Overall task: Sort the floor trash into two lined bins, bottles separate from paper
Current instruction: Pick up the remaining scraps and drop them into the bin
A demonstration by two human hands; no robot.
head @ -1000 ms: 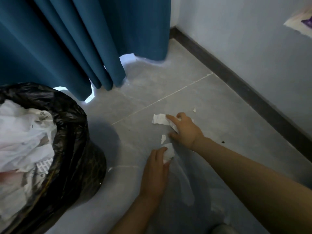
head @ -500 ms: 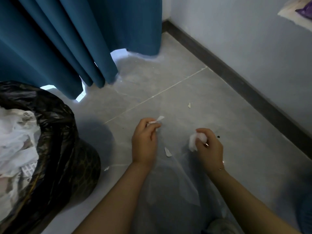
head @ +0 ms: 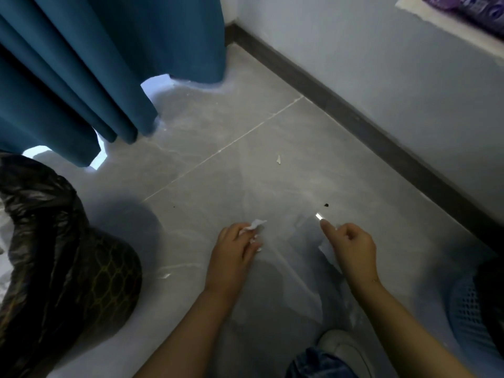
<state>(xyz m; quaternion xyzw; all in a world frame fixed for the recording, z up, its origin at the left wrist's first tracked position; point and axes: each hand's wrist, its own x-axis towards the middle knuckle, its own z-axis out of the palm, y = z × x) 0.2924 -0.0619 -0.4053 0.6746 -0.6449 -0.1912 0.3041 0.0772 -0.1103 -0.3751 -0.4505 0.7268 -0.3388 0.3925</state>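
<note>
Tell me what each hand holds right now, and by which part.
The left hand pinches white paper scraps at their lower ends between its fingertips. The right hand has its index finger extended; whether its curled fingers hold anything cannot be told.

Floor (head: 272, 137): smooth grey tile, faintly glossy. Curtain (head: 81, 64): matt teal cloth. Bin liner (head: 54, 241): crinkled glossy black plastic, at 9 o'clock. Scrap (head: 256, 223) in left hand (head: 234, 249): white crumpled paper. Basket (head: 469, 317): perforated blue plastic, 4 o'clock.

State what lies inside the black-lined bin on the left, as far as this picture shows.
Little shows. The black liner drapes over the bin's mesh wall; only a sliver of white at the picture's left edge is visible inside. The rest lies outside the frame.
</note>
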